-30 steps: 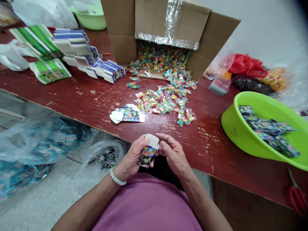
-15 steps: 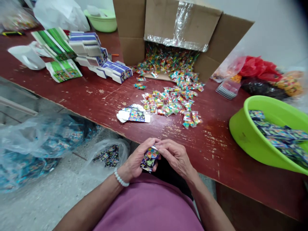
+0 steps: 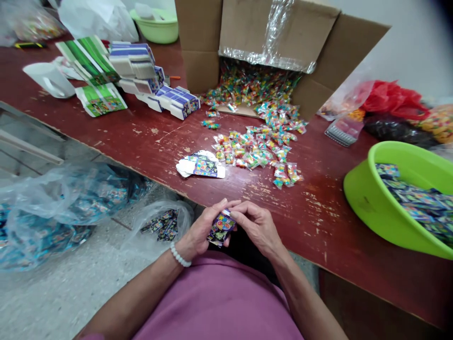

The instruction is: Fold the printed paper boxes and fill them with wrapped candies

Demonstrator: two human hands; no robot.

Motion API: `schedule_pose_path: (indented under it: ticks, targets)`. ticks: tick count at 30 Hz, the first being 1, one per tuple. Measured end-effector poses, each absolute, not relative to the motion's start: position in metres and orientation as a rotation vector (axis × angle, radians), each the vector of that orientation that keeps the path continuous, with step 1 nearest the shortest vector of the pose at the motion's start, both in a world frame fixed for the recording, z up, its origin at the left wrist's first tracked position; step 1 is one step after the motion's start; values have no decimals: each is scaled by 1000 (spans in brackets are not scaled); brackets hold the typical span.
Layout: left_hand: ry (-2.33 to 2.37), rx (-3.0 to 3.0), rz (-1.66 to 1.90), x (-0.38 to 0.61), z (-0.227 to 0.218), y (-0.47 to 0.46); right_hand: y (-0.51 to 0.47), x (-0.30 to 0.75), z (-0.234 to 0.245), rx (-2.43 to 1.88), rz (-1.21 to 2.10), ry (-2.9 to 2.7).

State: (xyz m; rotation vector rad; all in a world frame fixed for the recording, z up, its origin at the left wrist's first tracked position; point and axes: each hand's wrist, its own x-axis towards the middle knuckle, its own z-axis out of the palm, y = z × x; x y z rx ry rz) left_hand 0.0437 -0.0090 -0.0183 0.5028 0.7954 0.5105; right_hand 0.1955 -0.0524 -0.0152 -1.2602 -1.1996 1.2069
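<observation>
Both hands meet just in front of the table edge, closed on a small colourful printed box (image 3: 220,228). My left hand (image 3: 201,231), with a white bead bracelet at the wrist, grips the box from the left and below. My right hand (image 3: 256,226) has its fingers curled over the box's top end. On the red table (image 3: 134,141) beyond them lies a flat unfolded box blank (image 3: 201,166), and past that a spread of small wrapped candies (image 3: 260,146).
An open cardboard carton (image 3: 269,42) on its side spills candies at the back. Stacks of green and blue flat boxes (image 3: 123,75) lie back left. A green basin (image 3: 382,208) with finished boxes stands at right. Plastic bags (image 3: 60,208) sit on the floor at left.
The white top flap of the box, up a second ago, is now folded down under my right fingers. The view has shifted slightly.
</observation>
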Motion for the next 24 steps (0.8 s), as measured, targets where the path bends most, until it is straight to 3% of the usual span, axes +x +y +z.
schedule_pose_path:
  ticks: [4, 8, 14, 18, 24]
  targets:
    - [774, 409, 553, 41, -16, -5, -61, 184, -25, -1251, 1033, -1315]
    - [865, 552, 674, 27, -17, -4, -62, 177, -35, -1285, 1096, -1434]
    - [1392, 920, 993, -63, -47, 6, -46, 200, -53, -1460, 1091, -1174]
    - [1790, 1180, 1031, -122, -75, 15, -14, 212, -63, -1582, 877, -1254]
    - [1650, 1772, 1071, -84, -61, 44, 48, 188, -63, -1696, 453, -1578]
